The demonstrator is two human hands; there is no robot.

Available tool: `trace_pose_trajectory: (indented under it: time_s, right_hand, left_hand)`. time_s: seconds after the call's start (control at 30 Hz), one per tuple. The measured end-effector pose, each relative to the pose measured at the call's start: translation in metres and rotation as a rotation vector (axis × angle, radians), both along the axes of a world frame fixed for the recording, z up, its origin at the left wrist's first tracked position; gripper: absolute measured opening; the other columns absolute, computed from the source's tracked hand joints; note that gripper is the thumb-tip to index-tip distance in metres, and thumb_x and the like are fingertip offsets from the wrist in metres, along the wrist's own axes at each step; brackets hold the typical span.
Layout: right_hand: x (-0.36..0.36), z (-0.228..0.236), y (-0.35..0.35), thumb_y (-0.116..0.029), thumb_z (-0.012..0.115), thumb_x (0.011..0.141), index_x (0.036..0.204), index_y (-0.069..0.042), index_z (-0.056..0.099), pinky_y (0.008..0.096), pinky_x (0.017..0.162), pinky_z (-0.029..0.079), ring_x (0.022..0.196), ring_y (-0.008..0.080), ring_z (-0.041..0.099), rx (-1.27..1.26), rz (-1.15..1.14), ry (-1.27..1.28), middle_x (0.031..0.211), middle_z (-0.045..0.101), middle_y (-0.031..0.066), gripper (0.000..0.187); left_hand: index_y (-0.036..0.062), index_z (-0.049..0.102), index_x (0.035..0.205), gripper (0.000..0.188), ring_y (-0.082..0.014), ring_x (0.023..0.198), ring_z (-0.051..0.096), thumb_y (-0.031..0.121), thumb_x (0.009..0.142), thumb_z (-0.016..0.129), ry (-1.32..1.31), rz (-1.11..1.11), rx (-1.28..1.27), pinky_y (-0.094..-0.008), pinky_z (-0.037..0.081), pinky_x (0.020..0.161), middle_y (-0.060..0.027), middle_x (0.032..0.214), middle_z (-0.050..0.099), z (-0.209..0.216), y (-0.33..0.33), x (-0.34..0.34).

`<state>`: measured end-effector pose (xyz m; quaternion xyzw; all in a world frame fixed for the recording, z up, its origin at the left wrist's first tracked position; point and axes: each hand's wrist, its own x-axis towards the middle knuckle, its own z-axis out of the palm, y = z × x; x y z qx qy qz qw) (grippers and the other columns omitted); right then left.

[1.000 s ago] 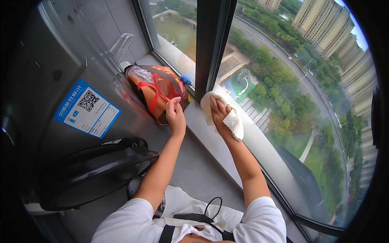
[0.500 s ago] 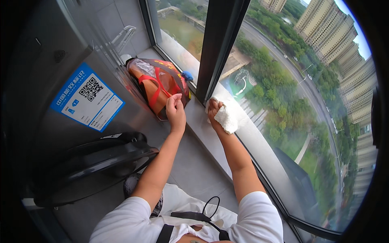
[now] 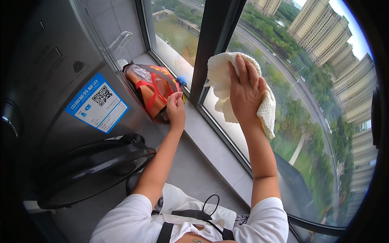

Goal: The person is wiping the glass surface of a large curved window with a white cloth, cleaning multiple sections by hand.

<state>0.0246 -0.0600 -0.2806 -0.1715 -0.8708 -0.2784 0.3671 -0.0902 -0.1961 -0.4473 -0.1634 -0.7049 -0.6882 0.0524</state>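
A cream textured cloth (image 3: 223, 75) lies spread against the large window pane (image 3: 283, 121), beside the dark frame post. My right hand (image 3: 246, 91) presses it there from behind, fingers stretched out over it and the cloth's edges showing around the hand. My left hand (image 3: 176, 110) is closed with fingers curled, and nothing shows in it. It hovers in front of a clear and orange bag (image 3: 152, 91) with red straps; whether it touches the bag, I cannot tell. A small blue object (image 3: 181, 81) sits by the bag's corner.
At the left stands a grey metal appliance (image 3: 52, 101) with a blue and white label (image 3: 97, 103) and a black rounded door (image 3: 93, 168). A dark vertical post (image 3: 212, 44) divides the windows. Below the glass runs a grey ledge (image 3: 214, 156). A metal rack (image 3: 121, 42) stands behind the bag.
My right hand has moved from the lower corner by the post up onto the pane, and the bunched cloth is now spread under it. The left hand stays curled near the bag.
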Motion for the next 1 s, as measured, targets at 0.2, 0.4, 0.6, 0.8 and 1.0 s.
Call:
trace_pose_trajectory:
  time_s: [0.2, 0.4, 0.6, 0.8, 1.0]
  right_hand:
    - [-0.039, -0.047, 0.014, -0.017, 0.06, 0.074, 0.091, -0.012, 0.07, 0.0299, 0.091, 0.033, 0.117, 0.011, 0.041, 0.156, 0.098, 0.064, 0.126, 0.051, -0.0052, 0.021]
    - [-0.017, -0.121, 0.02, -0.013, 0.057, 0.075, 0.103, -0.005, 0.064, 0.0308, 0.09, 0.038, 0.109, 0.0188, 0.047, -0.094, 0.243, -0.193, 0.119, 0.053, 0.0025, 0.03]
    - [0.098, -0.176, 0.022, -0.011, 0.056, 0.08, 0.112, -0.007, 0.06, 0.0307, 0.087, 0.043, 0.105, 0.0184, 0.051, -0.081, 0.277, -0.48, 0.118, 0.055, 0.0026, 0.033]
    - [0.166, -0.085, -0.002, -0.015, 0.055, 0.08, 0.11, -0.018, 0.066, 0.032, 0.099, 0.027, 0.126, 0.0117, 0.036, -0.082, 0.013, -0.389, 0.139, 0.043, -0.0056, 0.032]
    - [0.12, 0.012, -0.004, -0.02, 0.055, 0.079, 0.114, -0.024, 0.064, 0.0339, 0.104, 0.014, 0.125, 0.0099, 0.035, -0.042, -0.145, -0.01, 0.138, 0.043, -0.0085, 0.036]
  left_hand:
    - [0.0008, 0.059, 0.099, 0.014, -0.0138, 0.091, 0.057, 0.005, 0.091, 0.049, -0.015, 0.023, 0.024, -0.026, 0.045, 0.082, -0.0056, 0.096, 0.06, 0.008, 0.003, -0.002]
    - [0.0007, 0.061, 0.097, 0.014, -0.0146, 0.089, 0.058, 0.004, 0.089, 0.05, 0.069, 0.037, -0.094, -0.0271, 0.046, 0.079, -0.0062, 0.094, 0.06, -0.009, -0.01, 0.007]
    - [0.0015, 0.061, 0.098, 0.014, -0.017, 0.088, 0.059, 0.004, 0.089, 0.052, 0.193, 0.014, -0.216, -0.0286, 0.047, 0.077, -0.0079, 0.095, 0.06, -0.021, -0.029, 0.018]
    - [0.0017, 0.061, 0.097, 0.013, -0.0182, 0.087, 0.059, 0.005, 0.089, 0.052, 0.245, -0.03, -0.243, -0.0289, 0.047, 0.077, -0.0077, 0.095, 0.06, -0.002, -0.024, 0.02]
    - [0.0019, 0.061, 0.098, 0.013, -0.0168, 0.082, 0.057, 0.007, 0.09, 0.052, 0.261, -0.06, -0.22, -0.0281, 0.046, 0.075, -0.0069, 0.093, 0.059, 0.023, -0.002, 0.016]
